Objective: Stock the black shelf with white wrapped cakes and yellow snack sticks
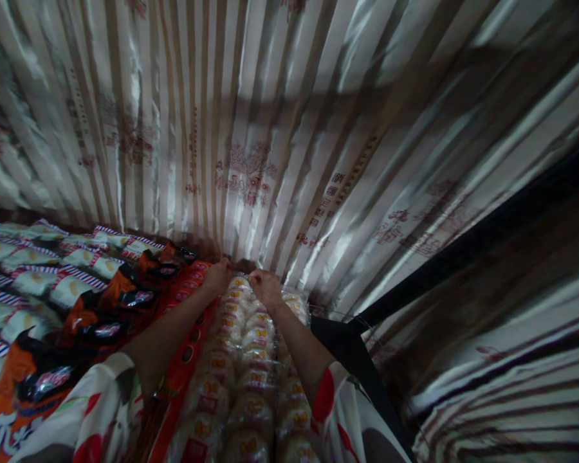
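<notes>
Several rows of pale round pastries in clear printed wrappers [255, 411] run away from me along the shelf. At the far end of the middle rows, my left hand [217, 276] is closed in a pinch at the left side of the last wrapped pastry [239, 281]. My right hand [266, 287] pinches on the other side of it, thumb and forefinger pressed together. Dim light and blur hide what the fingertips hold. Both forearms reach over the packs, and long red packs [193, 341] lie just left of these rows.
Orange and black bags [43, 379] and pale bags with striped edges [72, 286] fill the left side. A shiny striped printed curtain [246, 128] hangs close behind the goods. To the right are a dark slanted bar [439, 257] and a black panel [342, 347].
</notes>
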Demonstrator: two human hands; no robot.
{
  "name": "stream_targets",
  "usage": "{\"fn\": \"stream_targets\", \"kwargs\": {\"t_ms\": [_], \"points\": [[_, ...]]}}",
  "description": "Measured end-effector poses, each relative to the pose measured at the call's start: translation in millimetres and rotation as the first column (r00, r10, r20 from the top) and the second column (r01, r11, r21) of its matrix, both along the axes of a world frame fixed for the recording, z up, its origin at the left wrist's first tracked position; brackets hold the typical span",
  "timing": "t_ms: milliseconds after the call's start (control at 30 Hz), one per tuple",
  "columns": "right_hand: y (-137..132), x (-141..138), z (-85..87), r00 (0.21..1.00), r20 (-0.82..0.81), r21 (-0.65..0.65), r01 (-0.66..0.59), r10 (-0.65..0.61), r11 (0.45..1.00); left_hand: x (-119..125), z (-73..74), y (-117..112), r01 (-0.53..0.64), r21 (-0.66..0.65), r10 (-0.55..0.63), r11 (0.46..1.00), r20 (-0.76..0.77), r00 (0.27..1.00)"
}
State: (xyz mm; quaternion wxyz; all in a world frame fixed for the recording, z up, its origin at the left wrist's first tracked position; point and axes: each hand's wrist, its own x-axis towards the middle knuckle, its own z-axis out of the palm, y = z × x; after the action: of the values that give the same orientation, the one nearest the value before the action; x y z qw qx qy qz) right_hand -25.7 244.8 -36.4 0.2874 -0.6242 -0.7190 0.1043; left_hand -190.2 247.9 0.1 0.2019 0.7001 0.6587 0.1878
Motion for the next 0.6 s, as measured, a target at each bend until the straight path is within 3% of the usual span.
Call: {"fn": "stream_targets", "kwargs": {"t_ms": [167,400,600], "points": [[0.2,-1.2,-2.7,0.998,0.057,0.018,0.027,-0.028,0.999,-6.6,-4.1,-9.7,0.007,0.015,-0.008,1.0,0.046,0.999],[-1.8,-2.9,-2.0,0.998,0.047,0.016,0.034,-0.034,0.999,-9.8,5.4,-14.4,0.105,-0.048,-0.108,0.993,-0.072,0.992],[-1.5,-3.6,-2.8,0.999,0.015,0.005,0.042,-0.042,0.999,-11.7,8.0,-16.0,0.122,-0.098,-0.129,0.988,-0.068,0.989]]}}
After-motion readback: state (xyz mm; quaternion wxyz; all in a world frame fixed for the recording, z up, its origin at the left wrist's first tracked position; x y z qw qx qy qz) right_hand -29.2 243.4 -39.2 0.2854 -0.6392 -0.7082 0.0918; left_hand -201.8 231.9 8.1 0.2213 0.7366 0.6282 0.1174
